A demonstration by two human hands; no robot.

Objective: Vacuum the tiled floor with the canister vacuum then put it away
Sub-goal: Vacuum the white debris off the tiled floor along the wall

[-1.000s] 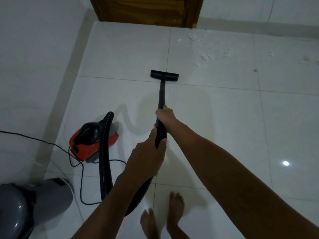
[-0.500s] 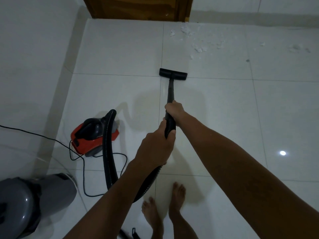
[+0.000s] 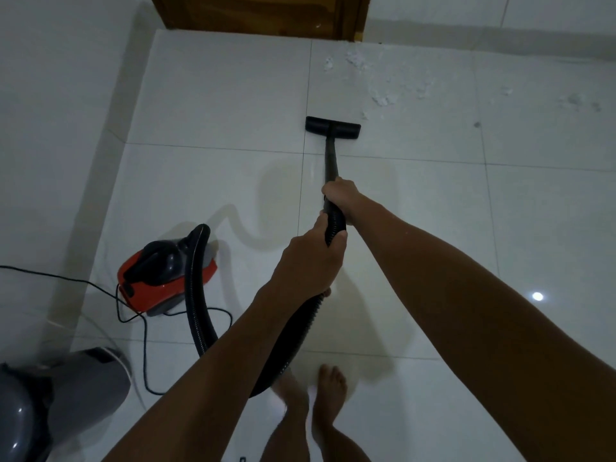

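Both hands clamped on the black vacuum wand (image 3: 330, 161): right hand (image 3: 338, 195) wrapped around the rigid tube further down, left hand (image 3: 313, 261) closed just behind it, where the ribbed black flexible hose (image 3: 196, 295) joins. Hands nearly touching, arms stretched forward. Versus half a second ago: black flat floor nozzle (image 3: 332, 127) sat on the tile seam, now lies fully on the far tile, closer to the scattered white crumb debris (image 3: 383, 91); its right end is just beside the nearest bits. Grip unchanged. Nozzle flat on the glossy white tiled floor (image 3: 433, 211), wand running straight back to the hands. Hose drops below the left hand, loops near the bare feet (image 3: 320, 395), then rises to the red-and-black canister vacuum body (image 3: 166, 278), which sits on the floor to the left, near the white wall. Thin black power cord (image 3: 133, 315) coils beside the canister and trails off left. Grey rounded plastic appliance (image 3: 50, 401) bottom-left corner; can't tell what it is. Brown wooden door (image 3: 260, 15) at top, debris lying near its right corner.
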